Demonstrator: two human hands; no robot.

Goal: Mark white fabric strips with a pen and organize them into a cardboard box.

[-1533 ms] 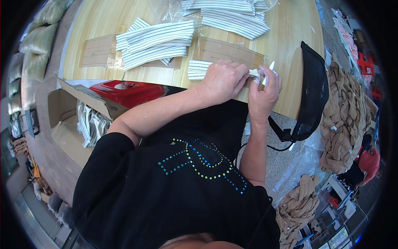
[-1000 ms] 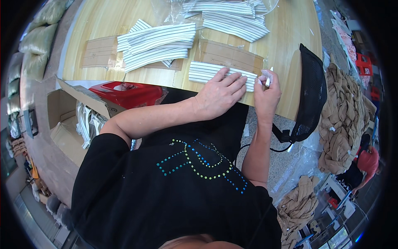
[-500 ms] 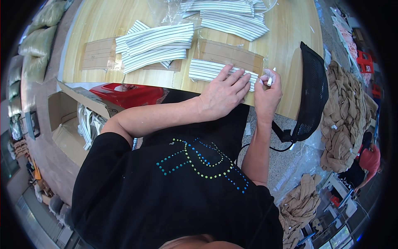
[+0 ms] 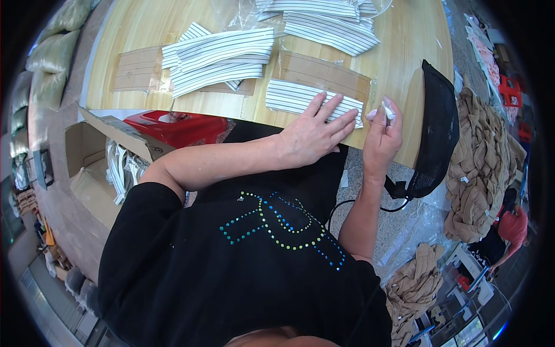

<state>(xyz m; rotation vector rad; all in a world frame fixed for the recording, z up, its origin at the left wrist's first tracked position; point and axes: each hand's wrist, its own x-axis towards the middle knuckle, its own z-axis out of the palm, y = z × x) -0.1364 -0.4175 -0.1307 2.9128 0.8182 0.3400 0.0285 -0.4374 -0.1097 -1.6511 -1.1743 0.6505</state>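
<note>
A striped white fabric strip (image 4: 289,97) lies along the lower edge of a brown cardboard piece (image 4: 324,70) with drawn lines, near the table's front edge. My left hand (image 4: 312,132) rests flat on the strip's right half, fingers spread. Just right of the strip's end, my right hand (image 4: 383,136) is raised and pinches a short white pen-like stick (image 4: 389,112), partly hidden by the fingers. To the left, a loose pile of striped strips (image 4: 222,58) covers part of another lined cardboard piece (image 4: 137,70).
More striped strips (image 4: 329,32) and clear plastic film (image 4: 237,14) lie at the back of the wooden table (image 4: 410,34). A black mesh object (image 4: 435,115) stands at its right edge. Below left are an open carton (image 4: 87,139) and a red plastic item (image 4: 191,128).
My right hand has moved right, away from the strip's end, with the white stick still pinched. My left hand stays on the strip, its fingers a little more spread.
</note>
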